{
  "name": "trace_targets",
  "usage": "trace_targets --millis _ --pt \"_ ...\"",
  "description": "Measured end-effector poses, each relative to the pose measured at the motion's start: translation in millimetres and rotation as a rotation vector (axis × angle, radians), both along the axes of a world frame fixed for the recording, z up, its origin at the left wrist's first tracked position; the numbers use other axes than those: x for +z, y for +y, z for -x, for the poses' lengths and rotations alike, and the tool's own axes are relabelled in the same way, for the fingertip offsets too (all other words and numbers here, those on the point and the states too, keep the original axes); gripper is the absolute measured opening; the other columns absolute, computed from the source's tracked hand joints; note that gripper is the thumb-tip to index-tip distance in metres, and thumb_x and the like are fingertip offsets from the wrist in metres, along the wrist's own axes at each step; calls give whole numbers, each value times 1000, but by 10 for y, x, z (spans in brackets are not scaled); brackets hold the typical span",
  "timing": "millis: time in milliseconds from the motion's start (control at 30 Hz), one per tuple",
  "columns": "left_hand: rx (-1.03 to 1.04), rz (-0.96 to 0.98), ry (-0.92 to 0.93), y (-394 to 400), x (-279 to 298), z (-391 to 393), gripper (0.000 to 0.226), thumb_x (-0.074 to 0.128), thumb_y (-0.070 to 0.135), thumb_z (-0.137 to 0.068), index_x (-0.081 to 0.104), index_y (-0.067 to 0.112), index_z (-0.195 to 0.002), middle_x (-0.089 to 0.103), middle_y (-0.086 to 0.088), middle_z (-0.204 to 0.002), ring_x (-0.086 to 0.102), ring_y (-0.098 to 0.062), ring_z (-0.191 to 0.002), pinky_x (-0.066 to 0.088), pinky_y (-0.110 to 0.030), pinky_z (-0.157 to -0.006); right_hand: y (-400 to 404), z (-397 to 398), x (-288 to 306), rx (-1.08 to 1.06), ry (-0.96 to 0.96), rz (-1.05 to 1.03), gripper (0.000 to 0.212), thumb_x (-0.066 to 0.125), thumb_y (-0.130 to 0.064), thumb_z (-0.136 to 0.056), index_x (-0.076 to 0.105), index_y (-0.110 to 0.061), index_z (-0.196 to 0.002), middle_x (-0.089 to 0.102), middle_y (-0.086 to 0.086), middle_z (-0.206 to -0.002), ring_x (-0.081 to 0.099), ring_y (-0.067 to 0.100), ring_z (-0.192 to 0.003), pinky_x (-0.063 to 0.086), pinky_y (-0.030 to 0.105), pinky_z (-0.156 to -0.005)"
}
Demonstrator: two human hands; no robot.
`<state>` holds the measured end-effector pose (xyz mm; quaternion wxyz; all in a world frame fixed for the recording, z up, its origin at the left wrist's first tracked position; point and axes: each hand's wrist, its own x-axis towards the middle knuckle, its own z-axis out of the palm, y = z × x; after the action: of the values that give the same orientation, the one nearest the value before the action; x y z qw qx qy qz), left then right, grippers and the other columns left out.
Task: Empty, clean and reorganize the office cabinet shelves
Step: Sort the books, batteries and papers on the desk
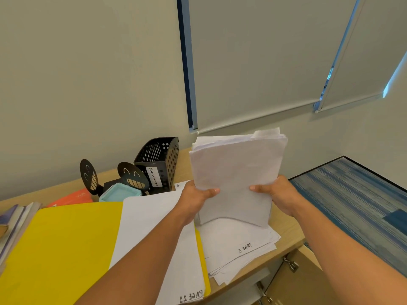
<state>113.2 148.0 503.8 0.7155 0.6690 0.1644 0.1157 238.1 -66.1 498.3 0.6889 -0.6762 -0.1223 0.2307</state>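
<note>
Thumbs on the front and fingers hidden behind, the left hand (pixel 195 198) and right hand (pixel 278 194) pinch a paper stack (pixel 236 172) upright at frame centre, apparently squaring it mid-sort; next it likely goes into the holder (pixel 159 162) or down flat.

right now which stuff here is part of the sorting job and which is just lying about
In the job:
- paper stack, gripped upright by left hand and right hand
- loose sheets under it
- yellow folder
- magazine holder

Lying about:
- smiley bookends
- teal box
- orange booklet
- books at left edge
</note>
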Motion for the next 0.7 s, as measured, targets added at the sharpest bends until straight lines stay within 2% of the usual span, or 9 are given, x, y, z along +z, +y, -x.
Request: trace_targets --millis 67,133,200,300,400,500,633,700 --pt "4 -27 -58 22 79 -23 43 78 0 -80 61 36 -96 70 11 -101 65 -12 -103 51 -31 -93 14 -24 103 -10 -30 -18 40 81 2 -72 70 -8 -109 76 7 -104 72 25 -97 56 38 -87" --pt "-5 -45 -74 45 90 -38 42 79 0 -79 63 34 -98 72 7 -103 65 -17 -105 52 -37 -95 10 -23 117 -25 -39 -30 41 81 3 -72 70 -6 -110 76 8 -106 72 24 -98 55 38 -88" --pt "-8 -44 -24 44 12 -30 41 79 0 -78 64 32 -98 72 7 -104 65 -20 -108 52 -35 -94 -8 19 24 -30 -15 -2 41 81 3 -72 70 -6 -110 75 9 -108 71 26 -100 55 40 -90" --pt "-20 -51 127 15 -163 13 33 78 5 -82 64 26 -104 70 2 -113 64 -19 -109 47 -26 -90 -14 98 -152 -15 41 63 43 82 -2 -72 69 -8 -112 74 10 -110 69 29 -103 55 44 -92" --pt "-15 -86 135 13 -117 -2 32 75 10 -86 62 26 -111 69 4 -113 63 -16 -108 46 -26 -90 9 89 -52 -53 12 57 33 81 -6 -76 70 -9 -107 76 9 -106 72 27 -98 57 40 -87" --pt "-25 -127 111 38 87 1 30 75 12 -87 62 26 -110 70 3 -115 65 -17 -109 51 -31 -94 36 66 164 -35 -47 48 30 80 -6 -78 71 -12 -106 76 5 -104 73 23 -95 57 36 -83" --pt "-21 -126 19 128 339 137 49 74 10 -87 51 28 -126 66 6 -122 65 -12 -107 55 -34 -92 117 136 338 47 -80 60 36 80 -11 -80 70 -12 -114 76 3 -107 74 23 -96 58 40 -83" --pt "54 -98 18 214 337 259 61 73 10 -87 41 31 -134 62 8 -124 64 -13 -107 57 -36 -89 189 244 339 94 -65 56 35 77 -14 -83 68 -16 -117 76 2 -108 74 23 -95 59 40 -80"
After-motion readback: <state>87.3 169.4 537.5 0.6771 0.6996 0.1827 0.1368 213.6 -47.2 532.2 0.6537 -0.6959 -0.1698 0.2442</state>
